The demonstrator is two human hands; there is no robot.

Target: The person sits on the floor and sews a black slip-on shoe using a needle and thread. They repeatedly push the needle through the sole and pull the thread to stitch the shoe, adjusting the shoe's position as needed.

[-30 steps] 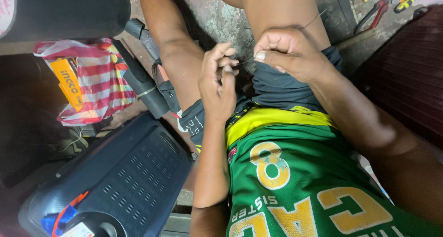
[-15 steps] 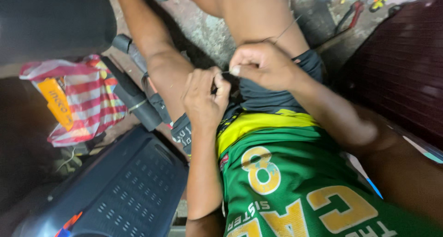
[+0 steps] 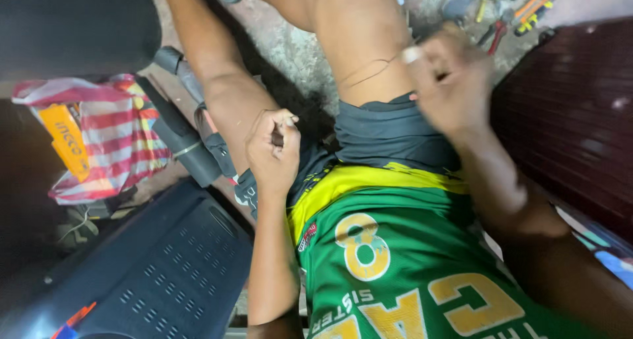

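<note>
Uneven light, a bit smeary

Middle of the frame is lit okay, soft light on the concrete floor [image 3: 290, 42], but the upper left and left edge sink into near-black shadow. The right hand [image 3: 452, 88] at upper right is motion-blurred, and the tools [image 3: 508, 9] at top right look soft.

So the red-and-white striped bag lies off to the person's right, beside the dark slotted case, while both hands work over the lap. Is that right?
Not quite. In the head view the striped bag lies to the person's left, not the right, just above the dark slotted case. The rest holds: the left hand and the blurred right hand are both over the lap.
</note>
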